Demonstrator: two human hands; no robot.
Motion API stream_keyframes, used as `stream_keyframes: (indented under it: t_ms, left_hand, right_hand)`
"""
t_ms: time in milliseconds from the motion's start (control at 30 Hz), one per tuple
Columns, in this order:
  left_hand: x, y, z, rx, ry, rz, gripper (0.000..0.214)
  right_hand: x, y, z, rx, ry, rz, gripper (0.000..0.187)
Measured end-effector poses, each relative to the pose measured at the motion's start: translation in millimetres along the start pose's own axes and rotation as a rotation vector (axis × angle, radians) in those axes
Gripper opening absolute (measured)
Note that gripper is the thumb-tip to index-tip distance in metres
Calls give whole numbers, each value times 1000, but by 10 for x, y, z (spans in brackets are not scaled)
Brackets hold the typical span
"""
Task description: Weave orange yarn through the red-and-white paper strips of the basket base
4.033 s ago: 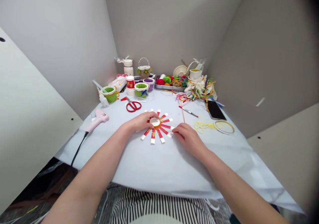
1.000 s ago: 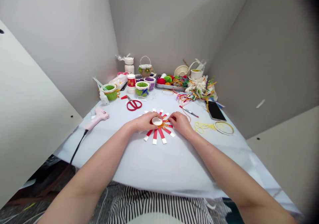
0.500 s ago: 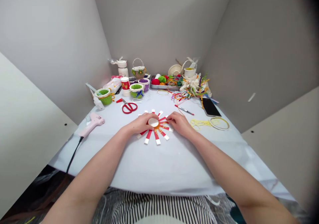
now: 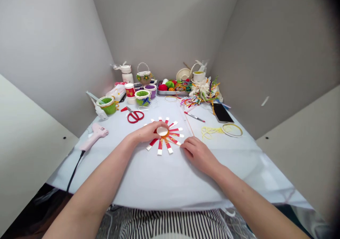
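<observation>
A paper cup cut into red and white strips (image 4: 170, 137) lies fanned out flat on the white table (image 4: 164, 175), its round white base (image 4: 162, 131) in the middle. My left hand (image 4: 147, 132) rests on the cup's left side, fingers lying on the strips beside the base. My right hand (image 4: 198, 154) sits just right of the fan, fingers curled and pinched on a thin orange cord (image 4: 189, 127) that runs away across the table.
Red scissors (image 4: 135, 116) and a pink glue gun (image 4: 93, 135) lie to the left. Decorated cups (image 4: 107, 105), a tray of yarn (image 4: 173, 86), ribbon scraps (image 4: 203, 93), a pen (image 4: 194, 116), a phone (image 4: 221, 112) and a tape ring (image 4: 232, 129) crowd the back and right.
My right hand has drawn back from the fan's centre to its lower right edge. My left hand has stayed on the cup. The view has shifted a little to the right.
</observation>
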State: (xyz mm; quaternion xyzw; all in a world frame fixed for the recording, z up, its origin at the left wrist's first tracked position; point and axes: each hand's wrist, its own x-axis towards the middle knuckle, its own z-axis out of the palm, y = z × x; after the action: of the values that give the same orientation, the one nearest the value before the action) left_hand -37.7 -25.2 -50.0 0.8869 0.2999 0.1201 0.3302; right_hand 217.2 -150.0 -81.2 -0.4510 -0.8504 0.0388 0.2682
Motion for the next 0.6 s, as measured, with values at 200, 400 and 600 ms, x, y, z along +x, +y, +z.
stream_keyframes:
  t_ms: [200,400,600]
  left_hand:
    - [-4,11,3,-5,7,-11,52]
    - [8,-18,-1,-21,4,2,51]
    - [-1,-15,-2,-31,-2,-8,53]
  right_hand:
    - [-107,-56,22,-87,-6,-23,23]
    - [92,124,-49,-108,-38,146,21]
    - [690,401,-103,-1,-176,286,13]
